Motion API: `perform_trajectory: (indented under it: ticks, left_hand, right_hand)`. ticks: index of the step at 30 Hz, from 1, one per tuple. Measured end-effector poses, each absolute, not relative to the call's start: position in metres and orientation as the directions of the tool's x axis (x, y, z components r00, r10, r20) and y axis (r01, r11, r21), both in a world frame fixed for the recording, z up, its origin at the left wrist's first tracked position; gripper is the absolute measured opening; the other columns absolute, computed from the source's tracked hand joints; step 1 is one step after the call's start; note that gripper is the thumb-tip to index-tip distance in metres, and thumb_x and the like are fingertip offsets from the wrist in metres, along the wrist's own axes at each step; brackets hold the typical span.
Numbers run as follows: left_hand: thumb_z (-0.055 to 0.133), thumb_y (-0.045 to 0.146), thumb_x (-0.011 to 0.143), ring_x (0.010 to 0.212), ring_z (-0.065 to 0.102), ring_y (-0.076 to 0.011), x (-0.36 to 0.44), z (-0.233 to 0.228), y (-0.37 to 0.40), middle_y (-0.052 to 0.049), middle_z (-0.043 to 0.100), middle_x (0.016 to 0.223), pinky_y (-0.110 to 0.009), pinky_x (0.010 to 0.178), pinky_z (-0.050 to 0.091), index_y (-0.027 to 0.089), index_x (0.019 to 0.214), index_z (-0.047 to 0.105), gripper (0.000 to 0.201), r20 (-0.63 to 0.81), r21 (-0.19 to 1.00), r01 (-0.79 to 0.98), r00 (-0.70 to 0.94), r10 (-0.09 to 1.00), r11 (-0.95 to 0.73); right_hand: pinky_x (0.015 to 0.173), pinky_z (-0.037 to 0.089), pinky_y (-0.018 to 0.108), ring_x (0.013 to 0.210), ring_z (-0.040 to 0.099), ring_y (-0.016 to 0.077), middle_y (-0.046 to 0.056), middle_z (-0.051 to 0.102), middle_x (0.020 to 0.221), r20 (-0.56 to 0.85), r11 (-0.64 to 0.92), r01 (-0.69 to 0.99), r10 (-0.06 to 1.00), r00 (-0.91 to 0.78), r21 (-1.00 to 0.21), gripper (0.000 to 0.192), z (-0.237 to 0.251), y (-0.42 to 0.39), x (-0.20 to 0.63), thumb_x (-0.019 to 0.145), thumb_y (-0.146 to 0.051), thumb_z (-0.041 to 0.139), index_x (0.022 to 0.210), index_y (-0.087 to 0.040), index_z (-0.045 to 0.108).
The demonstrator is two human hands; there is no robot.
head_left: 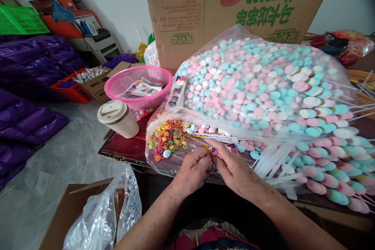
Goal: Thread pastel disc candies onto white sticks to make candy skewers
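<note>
My left hand (193, 165) and my right hand (234, 166) meet at the table's front edge, fingertips pinched close together. A short gold twist tie (207, 149) sticks up at my left fingertips. Beside it, a small blue and pink printed wrapper piece (213, 150) shows at my right fingers; its lower part is hidden. Just beyond lie white sticks (224, 137). Left of my hands, colourful ring candies (166, 136) are spread on clear plastic. Behind them bulges a large clear bag of pink, blue and white candies (240, 86).
Candy skewers (331, 156) are piled at the right. A white lidded cup (118, 119) and a pink basket (137, 101) stand at the left. A macaron carton (234, 4) rises behind. Below left is an open box (61, 215) with a plastic liner (99, 211).
</note>
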State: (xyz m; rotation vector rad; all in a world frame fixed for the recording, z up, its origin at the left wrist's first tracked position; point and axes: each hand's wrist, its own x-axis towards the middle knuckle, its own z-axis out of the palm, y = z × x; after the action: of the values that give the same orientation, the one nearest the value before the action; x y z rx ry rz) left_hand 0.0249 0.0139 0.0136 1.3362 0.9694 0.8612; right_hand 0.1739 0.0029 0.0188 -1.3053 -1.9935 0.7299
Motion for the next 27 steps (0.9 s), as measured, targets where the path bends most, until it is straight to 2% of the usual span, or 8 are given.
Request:
perform_trajectory:
  ticks: [5,8,12,15,18,20,24,27]
  left_hand:
    - [0.051,0.04,0.084,0.066,0.042,-0.0129,0.022,0.009,0.011,0.0,0.052,0.066,-0.026,0.065,0.036,0.015,0.066,0.059,0.032,-0.041,0.998,0.067,0.358,0.933,0.018]
    - [0.06,0.042,0.078,0.064,0.044,-0.0124,0.027,0.005,0.01,0.0,0.053,0.061,-0.026,0.067,0.037,0.015,0.059,0.06,0.033,-0.117,0.979,-0.137,0.243,0.963,0.153]
    - [0.072,0.039,0.067,0.063,0.05,-0.0128,0.031,0.01,0.009,-0.003,0.059,0.062,-0.027,0.067,0.039,0.014,0.055,0.064,0.029,-0.246,0.843,-0.376,0.366,0.897,0.385]
    - [0.07,0.039,0.07,0.062,0.048,-0.0121,0.033,0.012,0.008,-0.002,0.058,0.061,-0.026,0.066,0.038,0.015,0.056,0.063,0.029,-0.228,0.877,-0.333,0.345,0.91,0.346]
    - [0.062,0.038,0.078,0.063,0.044,-0.0116,0.034,0.009,0.008,0.0,0.054,0.062,-0.025,0.066,0.036,0.014,0.058,0.059,0.03,-0.111,0.977,-0.145,0.292,0.95,0.159]
    - [0.055,0.036,0.082,0.063,0.042,-0.0115,0.034,0.007,0.008,0.0,0.051,0.062,-0.025,0.064,0.035,0.015,0.059,0.056,0.031,-0.047,0.998,-0.029,0.263,0.964,0.056]
    - [0.049,0.029,0.086,0.062,0.042,-0.0122,0.033,0.008,0.01,0.001,0.049,0.061,-0.025,0.062,0.035,0.016,0.059,0.053,0.03,0.087,0.976,0.171,0.252,0.964,-0.132]
    - [0.045,0.022,0.086,0.069,0.048,-0.0137,0.036,0.009,0.01,-0.002,0.054,0.068,-0.025,0.067,0.038,0.016,0.064,0.056,0.026,0.191,0.934,0.23,0.329,0.925,-0.274]
  right_hand:
    - [0.071,0.052,0.035,0.073,0.065,0.0199,0.005,0.068,0.077,0.174,0.303,0.627,0.95,-0.259,-0.717,0.059,0.015,0.0,0.172,0.084,-0.013,0.039,0.142,-0.022,0.03]
    - [0.062,0.051,0.03,0.064,0.061,0.0169,0.002,0.064,0.071,0.319,0.29,0.563,0.946,-0.049,-0.774,0.065,0.005,-0.008,0.166,0.085,-0.016,0.045,0.145,-0.02,0.019]
    - [0.056,0.05,0.024,0.058,0.058,0.013,-0.004,0.06,0.067,0.364,0.303,0.362,0.925,0.113,-0.882,0.075,0.002,-0.018,0.164,0.085,-0.019,0.051,0.145,-0.019,0.005]
    - [0.057,0.049,0.023,0.06,0.059,0.0129,-0.003,0.062,0.068,0.281,0.254,0.353,0.959,0.027,-0.9,0.056,0.01,-0.016,0.17,0.085,-0.022,0.052,0.137,-0.02,0.033]
    - [0.056,0.048,0.023,0.06,0.058,0.0131,-0.001,0.063,0.067,0.172,0.206,0.452,0.978,-0.116,-0.868,0.014,0.018,-0.01,0.179,0.084,-0.023,0.052,0.089,-0.019,0.064]
    - [0.056,0.048,0.025,0.061,0.059,0.0144,0.001,0.064,0.068,0.228,0.24,0.537,0.969,-0.09,-0.809,0.013,0.025,-0.008,0.184,0.083,-0.023,0.053,0.078,-0.019,0.064]
    - [0.082,0.045,0.042,0.096,0.056,0.0263,0.014,0.063,0.102,0.623,0.385,0.81,0.782,-0.031,-0.443,0.021,0.044,-0.006,0.189,0.084,-0.023,0.053,0.099,-0.015,0.064]
    - [0.087,0.04,0.049,0.107,0.048,0.03,0.015,0.056,0.118,0.588,0.496,0.816,0.768,-0.254,-0.296,0.019,0.051,-0.001,0.182,0.084,-0.018,0.05,0.095,-0.017,0.066]
